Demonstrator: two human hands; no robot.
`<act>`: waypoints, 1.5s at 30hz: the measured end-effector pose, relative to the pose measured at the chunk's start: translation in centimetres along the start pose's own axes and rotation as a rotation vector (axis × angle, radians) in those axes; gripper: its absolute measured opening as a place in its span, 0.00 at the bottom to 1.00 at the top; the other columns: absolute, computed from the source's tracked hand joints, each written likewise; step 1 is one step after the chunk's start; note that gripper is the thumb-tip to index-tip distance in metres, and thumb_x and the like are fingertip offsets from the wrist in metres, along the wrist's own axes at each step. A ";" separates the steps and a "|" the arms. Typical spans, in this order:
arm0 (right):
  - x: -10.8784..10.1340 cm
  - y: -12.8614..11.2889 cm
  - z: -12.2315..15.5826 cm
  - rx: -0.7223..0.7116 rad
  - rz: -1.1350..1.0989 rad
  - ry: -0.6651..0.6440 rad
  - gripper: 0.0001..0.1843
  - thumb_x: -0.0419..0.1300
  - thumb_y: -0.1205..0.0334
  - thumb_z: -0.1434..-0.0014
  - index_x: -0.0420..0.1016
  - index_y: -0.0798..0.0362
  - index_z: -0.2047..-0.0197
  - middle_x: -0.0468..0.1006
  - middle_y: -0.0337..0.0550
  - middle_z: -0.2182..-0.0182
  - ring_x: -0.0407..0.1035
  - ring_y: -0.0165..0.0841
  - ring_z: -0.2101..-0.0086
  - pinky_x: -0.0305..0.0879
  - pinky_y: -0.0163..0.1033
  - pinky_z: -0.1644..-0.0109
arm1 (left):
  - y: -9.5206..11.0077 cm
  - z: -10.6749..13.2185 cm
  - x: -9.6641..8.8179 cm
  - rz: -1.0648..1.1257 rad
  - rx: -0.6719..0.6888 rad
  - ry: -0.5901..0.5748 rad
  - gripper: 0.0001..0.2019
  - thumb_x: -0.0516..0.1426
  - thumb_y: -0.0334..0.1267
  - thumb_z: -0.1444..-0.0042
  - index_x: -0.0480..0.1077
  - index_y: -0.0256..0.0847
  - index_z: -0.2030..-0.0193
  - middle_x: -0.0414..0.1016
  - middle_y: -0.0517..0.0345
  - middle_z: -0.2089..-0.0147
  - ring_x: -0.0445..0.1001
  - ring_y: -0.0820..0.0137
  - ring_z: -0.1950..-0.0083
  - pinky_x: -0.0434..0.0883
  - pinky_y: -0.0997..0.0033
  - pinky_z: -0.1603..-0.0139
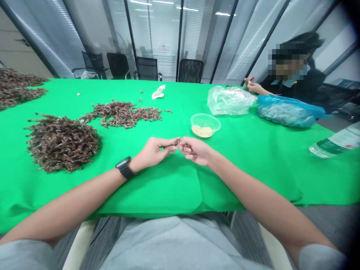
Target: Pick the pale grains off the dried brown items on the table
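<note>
A small brown dried piece (176,143) is pinched by the left hand (155,152), with the right hand (197,150) curled closed against it, nearer than the clear round plastic bowl (216,125). If this pinch is loosened, the piece could be dropped onto the green cloth (157,191); its direction and long axis cannot be told, being covered by fingers.

No lettering can be read; the green label (329,147) on the bottle (337,140) is too blurred.
</note>
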State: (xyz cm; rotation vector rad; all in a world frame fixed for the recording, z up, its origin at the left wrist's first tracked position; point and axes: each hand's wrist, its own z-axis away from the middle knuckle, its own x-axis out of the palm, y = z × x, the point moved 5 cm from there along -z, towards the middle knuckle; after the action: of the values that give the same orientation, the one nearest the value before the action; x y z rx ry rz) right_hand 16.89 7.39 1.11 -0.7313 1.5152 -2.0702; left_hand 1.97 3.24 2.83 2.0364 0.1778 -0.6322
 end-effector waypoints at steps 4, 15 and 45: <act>0.3 0.2 -0.1 0.079 -0.070 -0.124 0.08 0.55 0.57 0.51 0.63 0.50 0.77 0.48 0.27 0.86 0.35 0.25 0.82 0.33 0.34 0.82 | 0.2 -0.1 0.0 0.025 -0.036 0.015 0.21 0.59 0.46 0.36 0.79 0.32 0.44 0.82 0.54 0.66 0.69 0.75 0.74 0.70 0.77 0.68; 0.6 -2.5 1.7 -0.852 1.235 0.268 0.13 0.53 0.65 0.33 0.70 0.54 0.71 0.71 0.40 0.74 0.63 0.29 0.71 0.54 0.36 0.63 | -1.1 -0.4 0.4 0.275 -0.242 -0.003 0.25 0.60 0.56 0.39 0.79 0.33 0.50 0.76 0.56 0.69 0.64 0.80 0.79 0.62 0.80 0.77; 0.0 -0.2 -0.2 -0.042 0.001 -0.043 0.08 0.55 0.60 0.48 0.68 0.53 0.75 0.53 0.28 0.85 0.39 0.24 0.83 0.39 0.32 0.84 | 0.1 0.0 0.4 0.073 -0.102 0.010 0.23 0.57 0.49 0.35 0.78 0.33 0.43 0.78 0.57 0.69 0.68 0.78 0.78 0.67 0.79 0.74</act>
State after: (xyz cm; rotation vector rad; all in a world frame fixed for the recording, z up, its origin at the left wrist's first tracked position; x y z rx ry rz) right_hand 16.73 7.55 1.30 -0.7860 1.5396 -2.0145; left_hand 2.34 3.10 2.75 1.9397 0.1385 -0.5567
